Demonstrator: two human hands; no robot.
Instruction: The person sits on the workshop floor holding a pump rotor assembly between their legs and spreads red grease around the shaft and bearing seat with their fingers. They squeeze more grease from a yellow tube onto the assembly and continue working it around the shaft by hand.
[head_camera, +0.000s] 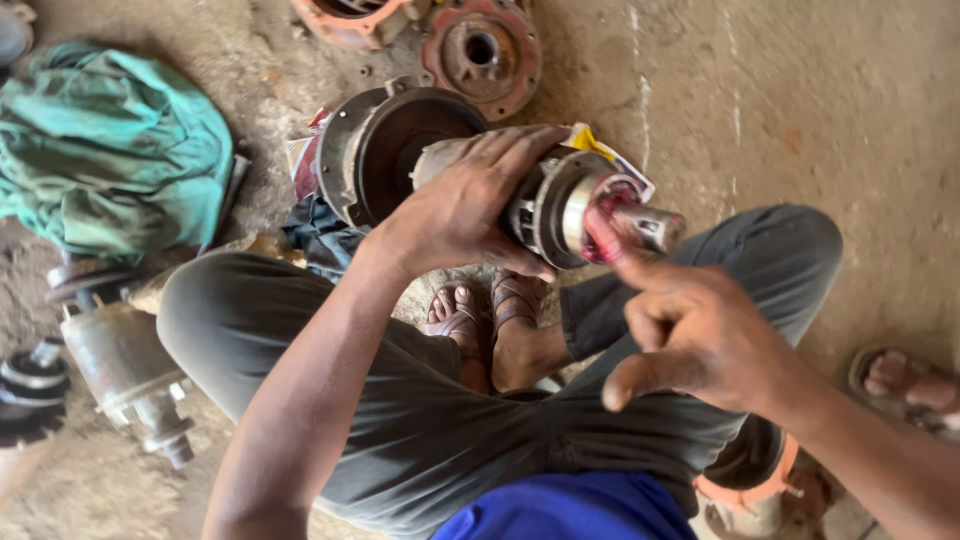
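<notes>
Head cam: left hand has its fingers wrapped around a metal rotor, held above the crossed feet. Right hand is loosely open, one fingertip touching red grease near the shaft. Green cloth lies on the floor.

— How many motor rotors does the view show?
— Two: one rotor held up, another rotor on the ground.
— And round end covers?
— Three, one dark cover and two orange covers.
</notes>
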